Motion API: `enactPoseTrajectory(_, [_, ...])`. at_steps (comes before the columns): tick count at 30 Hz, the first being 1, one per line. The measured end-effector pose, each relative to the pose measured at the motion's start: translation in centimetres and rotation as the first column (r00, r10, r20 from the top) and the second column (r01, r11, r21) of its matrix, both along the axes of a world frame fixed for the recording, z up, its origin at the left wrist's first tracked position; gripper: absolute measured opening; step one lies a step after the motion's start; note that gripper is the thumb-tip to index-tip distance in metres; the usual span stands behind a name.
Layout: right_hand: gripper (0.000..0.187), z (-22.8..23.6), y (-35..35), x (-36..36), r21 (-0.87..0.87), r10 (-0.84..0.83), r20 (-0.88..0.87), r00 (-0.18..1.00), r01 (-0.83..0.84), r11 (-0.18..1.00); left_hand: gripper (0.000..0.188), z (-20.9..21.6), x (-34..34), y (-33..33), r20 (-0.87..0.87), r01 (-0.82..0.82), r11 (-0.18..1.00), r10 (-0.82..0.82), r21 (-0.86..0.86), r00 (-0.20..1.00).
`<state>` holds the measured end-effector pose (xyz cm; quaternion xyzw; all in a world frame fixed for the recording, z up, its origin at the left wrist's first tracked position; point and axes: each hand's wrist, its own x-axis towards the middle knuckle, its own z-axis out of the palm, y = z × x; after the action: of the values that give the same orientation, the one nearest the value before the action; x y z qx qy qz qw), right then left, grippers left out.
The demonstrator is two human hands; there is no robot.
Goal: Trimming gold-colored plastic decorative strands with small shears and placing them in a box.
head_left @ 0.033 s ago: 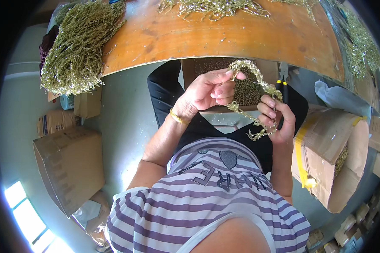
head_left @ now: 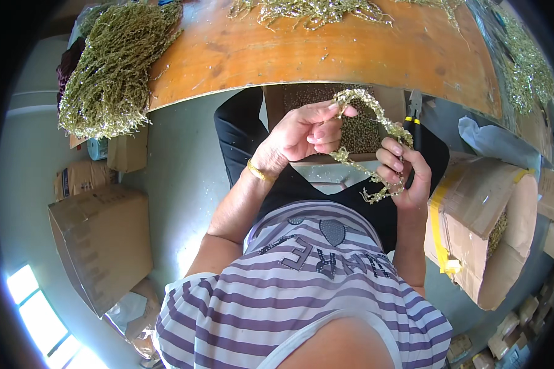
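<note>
A gold glittery garland strand curves in an arch between my two hands over my lap. My left hand pinches its left end between thumb and fingers. Curled fingers of my right hand grip the strand's right side, and a loose tail hangs down to the left from there. Pliers with black handles and yellow bands point upward at my right hand. Their handles run behind its fingers and seem tucked in the palm, though the grip is partly hidden.
Ahead is a wooden table with a curved edge. A big bundle of gold-green strands hangs over its left end. Below the table sits a box of small brown beads. Cardboard boxes stand left and right.
The pliers' jaws have tipped very slightly to the right. Both hands and the garland strand stay practically where they were.
</note>
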<state>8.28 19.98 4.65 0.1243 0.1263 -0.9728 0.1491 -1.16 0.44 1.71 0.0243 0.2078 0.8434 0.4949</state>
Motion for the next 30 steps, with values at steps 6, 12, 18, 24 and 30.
enactPoseTrajectory(6, [0.008,-0.9,0.5,0.9,0.038,0.025,0.094,0.995,-0.029,0.999,0.027,0.9,-0.5,0.3,-0.149,0.039,0.971,-0.076,-0.237,0.986])
enactPoseTrajectory(12, [0.005,-0.3,0.4,1.2,0.161,0.077,0.141,0.987,-0.100,0.982,0.024,1.0,-0.5,0.7,-0.159,0.142,0.935,-0.203,-0.325,0.966])
enactPoseTrajectory(18, [0.010,-1.7,0.7,2.3,0.170,0.170,0.229,0.958,-0.211,0.963,0.021,1.0,-0.4,0.7,-0.146,0.337,0.878,-0.404,-0.339,0.903])
enactPoseTrajectory(24, [0.030,-2.2,0.4,2.7,0.343,-0.046,0.144,0.989,-0.006,0.939,0.025,0.5,-0.7,0.2,-0.082,0.149,0.975,-0.163,-0.162,0.983])
enactPoseTrajectory(30, [0.036,-6.9,0.3,2.2,0.722,-0.196,-0.148,0.969,0.241,0.648,0.026,0.3,0.2,0.9,0.075,0.136,0.990,-0.138,0.034,0.988])
